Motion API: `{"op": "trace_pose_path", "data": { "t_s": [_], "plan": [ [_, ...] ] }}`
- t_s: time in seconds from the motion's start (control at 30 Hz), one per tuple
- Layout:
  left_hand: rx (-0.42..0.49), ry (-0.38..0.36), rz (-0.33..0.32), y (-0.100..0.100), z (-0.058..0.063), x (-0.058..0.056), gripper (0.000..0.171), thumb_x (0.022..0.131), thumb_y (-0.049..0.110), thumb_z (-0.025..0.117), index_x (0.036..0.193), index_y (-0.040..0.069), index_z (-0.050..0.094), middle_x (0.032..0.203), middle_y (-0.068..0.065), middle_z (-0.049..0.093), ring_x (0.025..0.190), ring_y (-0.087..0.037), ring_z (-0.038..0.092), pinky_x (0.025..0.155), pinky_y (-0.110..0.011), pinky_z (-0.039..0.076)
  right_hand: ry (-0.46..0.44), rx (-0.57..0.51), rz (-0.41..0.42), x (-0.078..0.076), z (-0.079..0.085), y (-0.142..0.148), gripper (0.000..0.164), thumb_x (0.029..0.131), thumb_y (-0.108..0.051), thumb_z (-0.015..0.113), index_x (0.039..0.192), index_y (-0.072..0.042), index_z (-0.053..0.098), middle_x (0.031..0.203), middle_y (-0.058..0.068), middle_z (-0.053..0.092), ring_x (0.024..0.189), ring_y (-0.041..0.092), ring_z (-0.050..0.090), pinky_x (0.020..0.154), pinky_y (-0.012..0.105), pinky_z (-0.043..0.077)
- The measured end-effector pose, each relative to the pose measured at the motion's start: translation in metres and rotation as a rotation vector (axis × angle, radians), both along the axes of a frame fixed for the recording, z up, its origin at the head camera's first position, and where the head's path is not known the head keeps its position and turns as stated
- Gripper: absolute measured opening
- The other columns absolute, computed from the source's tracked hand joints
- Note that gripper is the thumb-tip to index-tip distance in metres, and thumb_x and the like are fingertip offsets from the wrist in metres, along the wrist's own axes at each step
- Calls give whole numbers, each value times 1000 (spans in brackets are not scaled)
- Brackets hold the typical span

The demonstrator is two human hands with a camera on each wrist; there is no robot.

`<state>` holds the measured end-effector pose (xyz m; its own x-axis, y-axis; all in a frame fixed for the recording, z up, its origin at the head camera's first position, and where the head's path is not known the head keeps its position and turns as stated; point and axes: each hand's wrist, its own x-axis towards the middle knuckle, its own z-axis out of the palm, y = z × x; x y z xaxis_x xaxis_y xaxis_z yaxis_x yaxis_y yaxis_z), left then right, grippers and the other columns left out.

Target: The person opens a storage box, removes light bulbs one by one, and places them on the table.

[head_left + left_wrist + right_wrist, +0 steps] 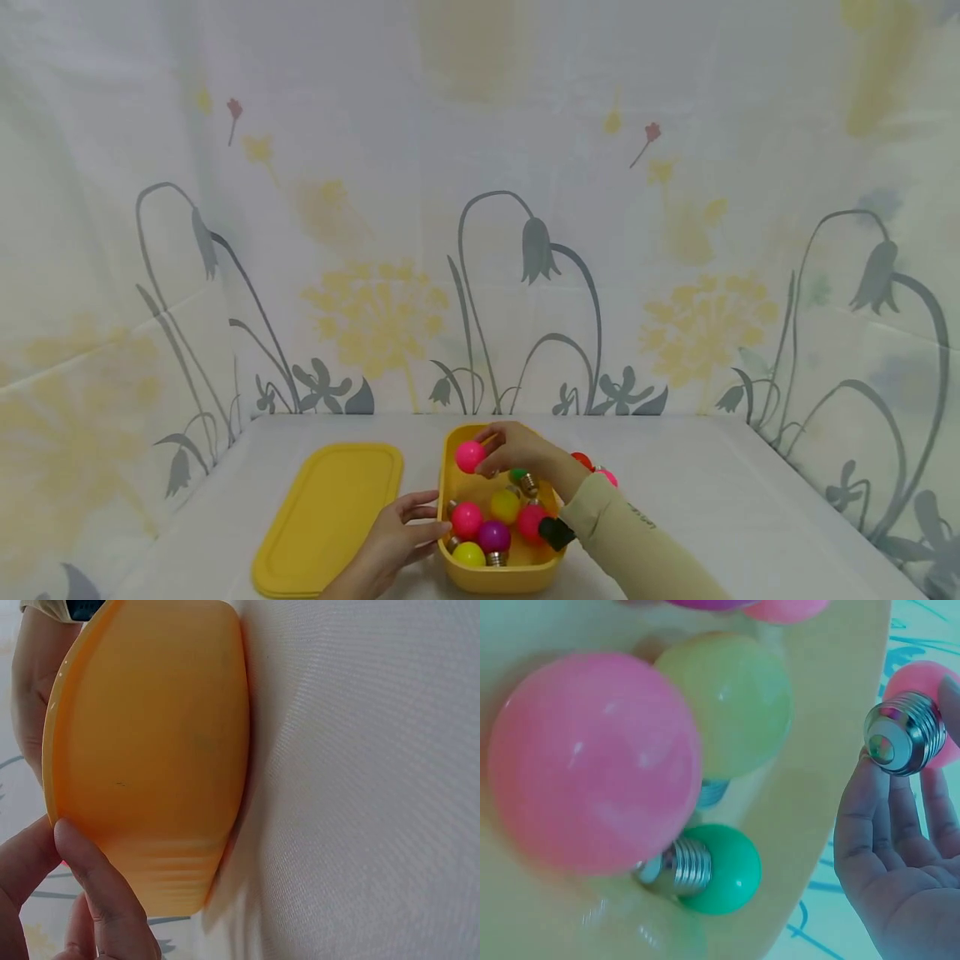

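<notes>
A yellow plastic container holds several coloured light bulbs, among them a purple one and a green one. My right hand pinches a pink light bulb over the container's far end. In the right wrist view, that hand has the bulb's metal screw base facing the camera. On the container's left side, my left hand pinches the rim between thumb and finger. The left wrist view shows those fingers at the rim, against the outer wall.
A yellow lid lies flat on the white cloth left of the container. A red bulb and a pink bulb show beyond the right forearm, partly hidden. Behind stands a flower-printed curtain.
</notes>
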<state>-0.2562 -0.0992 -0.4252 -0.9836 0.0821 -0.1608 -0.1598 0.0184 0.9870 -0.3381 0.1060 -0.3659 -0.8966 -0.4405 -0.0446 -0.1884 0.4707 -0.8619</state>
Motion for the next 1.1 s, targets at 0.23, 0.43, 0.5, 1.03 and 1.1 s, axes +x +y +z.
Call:
{"op": "trace_pose_path", "data": {
  "t_s": [0.23, 0.43, 0.5, 1.03, 1.1],
  "plan": [
    [-2, 3, 10, 0, -2, -2, 60, 76, 7, 77, 128, -5, 48, 102, -14, 56, 77, -17, 57, 72, -34, 55, -8, -30, -28, 1, 4, 13, 44, 76, -10, 76, 114, -2, 56, 95, 9, 61, 78, 22, 62, 82, 46, 51],
    [-3, 2, 11, 1, -2, -2, 59, 76, 6, 76, 127, -6, 49, 102, -14, 56, 76, -16, 57, 72, -33, 55, 13, -13, -33, 1, 5, 23, 43, 74, -9, 77, 112, -3, 57, 94, 8, 61, 78, 22, 61, 81, 44, 52],
    [-8, -3, 14, 2, -1, -1, 59, 76, 6, 76, 127, -6, 49, 102, -14, 56, 76, -16, 58, 72, -33, 55, 15, -8, -38, 2, 5, 26, 43, 74, -9, 78, 112, -3, 58, 94, 7, 61, 79, 22, 60, 81, 43, 52],
    [-15, 0, 15, 1, -2, -1, 59, 76, 7, 76, 127, -5, 49, 102, -15, 56, 77, -17, 57, 72, -34, 55, 53, -15, -77, 20, 14, 44, 43, 74, -9, 77, 113, -4, 59, 99, 7, 61, 87, 20, 58, 81, 40, 52],
    [-14, 5, 14, 0, -2, -1, 59, 76, 7, 76, 127, -5, 49, 102, -15, 56, 77, -17, 57, 72, -34, 55, 52, -6, -92, 21, 13, 47, 43, 74, -9, 77, 113, -4, 59, 99, 6, 61, 88, 21, 58, 80, 43, 52]
  ]
}}
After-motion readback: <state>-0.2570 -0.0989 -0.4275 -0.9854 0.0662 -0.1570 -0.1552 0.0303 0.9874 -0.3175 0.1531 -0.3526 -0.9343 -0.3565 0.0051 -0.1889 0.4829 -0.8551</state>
